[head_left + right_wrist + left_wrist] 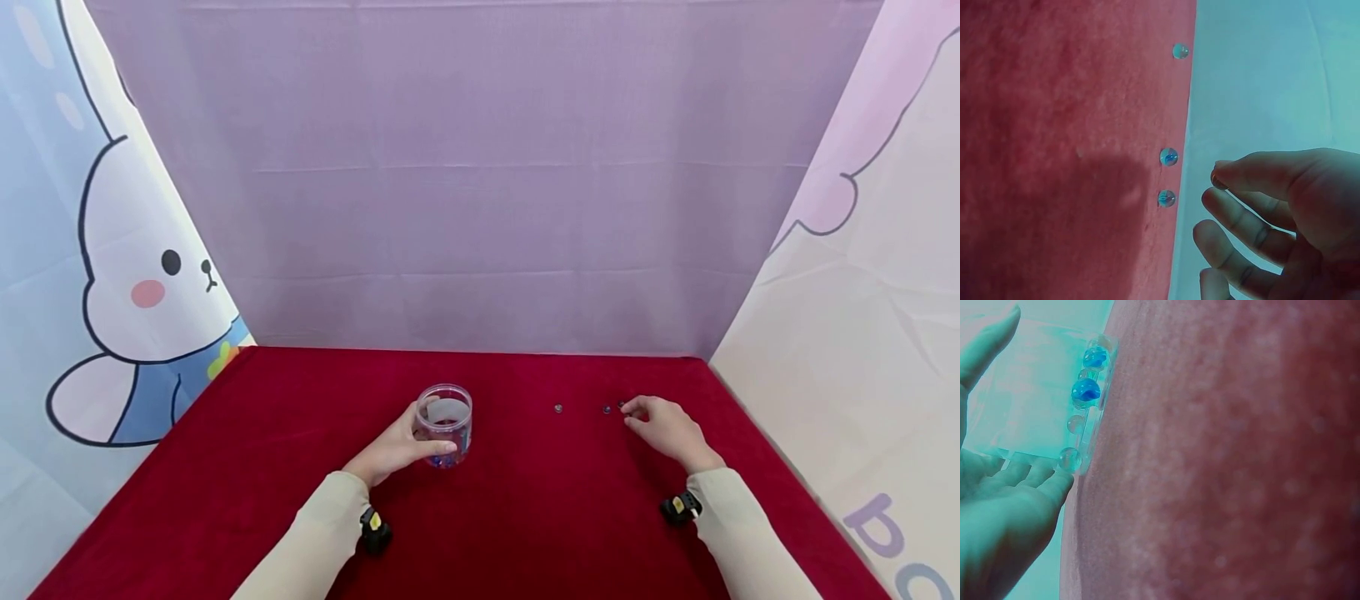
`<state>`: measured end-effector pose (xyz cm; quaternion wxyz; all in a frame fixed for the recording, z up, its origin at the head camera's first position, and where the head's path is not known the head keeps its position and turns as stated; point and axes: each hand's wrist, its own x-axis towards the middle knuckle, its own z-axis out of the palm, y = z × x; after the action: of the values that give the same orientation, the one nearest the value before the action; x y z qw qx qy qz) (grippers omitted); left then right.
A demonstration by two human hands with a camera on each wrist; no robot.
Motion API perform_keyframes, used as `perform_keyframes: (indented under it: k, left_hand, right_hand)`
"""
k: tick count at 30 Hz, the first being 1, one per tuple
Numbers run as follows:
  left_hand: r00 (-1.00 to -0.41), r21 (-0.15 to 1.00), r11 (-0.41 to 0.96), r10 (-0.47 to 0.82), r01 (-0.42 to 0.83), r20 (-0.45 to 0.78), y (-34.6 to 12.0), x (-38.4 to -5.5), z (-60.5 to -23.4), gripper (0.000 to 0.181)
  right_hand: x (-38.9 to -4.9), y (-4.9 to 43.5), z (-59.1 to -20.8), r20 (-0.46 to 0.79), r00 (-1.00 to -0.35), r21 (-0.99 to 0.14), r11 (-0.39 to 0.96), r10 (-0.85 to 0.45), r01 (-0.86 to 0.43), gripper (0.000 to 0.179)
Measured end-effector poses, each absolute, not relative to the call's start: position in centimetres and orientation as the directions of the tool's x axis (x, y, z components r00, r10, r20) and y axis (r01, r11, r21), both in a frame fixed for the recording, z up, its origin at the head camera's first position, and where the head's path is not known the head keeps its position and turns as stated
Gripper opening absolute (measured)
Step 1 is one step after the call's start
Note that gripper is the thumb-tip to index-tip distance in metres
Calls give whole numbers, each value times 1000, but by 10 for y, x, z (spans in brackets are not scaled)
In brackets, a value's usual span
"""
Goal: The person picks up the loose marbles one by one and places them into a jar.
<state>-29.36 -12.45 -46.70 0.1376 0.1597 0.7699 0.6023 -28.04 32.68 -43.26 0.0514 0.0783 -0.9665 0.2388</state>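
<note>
My left hand [401,446] grips a clear plastic jar [444,425] from its left side, thumb across the front and fingers behind. Blue and clear glass marbles [1086,390] lie at the bottom of the jar in the left wrist view. On the red cloth to the right are three loose marbles: one clear marble [1180,51] apart, and two blue-tinted marbles, a nearer-spaced one [1169,156] and another [1166,199]. Beside this pair hovers my right hand [663,429], its fingers loosely bent. Nothing shows clearly between its thumb and fingers.
A red cloth [525,525] covers the table. Behind it hangs a purple curtain [480,183]. Printed fabric walls stand on both sides, a rabbit figure [142,275] on the left one. Each wrist wears a small dark camera strap [681,508].
</note>
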Motion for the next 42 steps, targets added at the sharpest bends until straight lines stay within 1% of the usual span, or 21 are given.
perform_keyframes:
  k: [13,19,27,42]
  left_hand:
    - [-913,970,228,407,86,-15,-124,-295,-466,95]
    - [-912,971,224,410,85,-15,-125,-295,-467,94]
    - [-913,972,222,408,81,-17,-125,-295,-466,93]
    - [-909,973,216,417,84,-14,-126,-295,-465,94]
  right_hand:
    - [-278,317,-423,150,-981,-459,870,-125,-181,21]
    - [-277,310,-416,184,-972,-455,865,-142,-213,20]
    - [-276,299,-411,191,-969,-465,855,-156,-230,20]
    - [-274,267,-400,255,-944,-466,828,-211,-311,17]
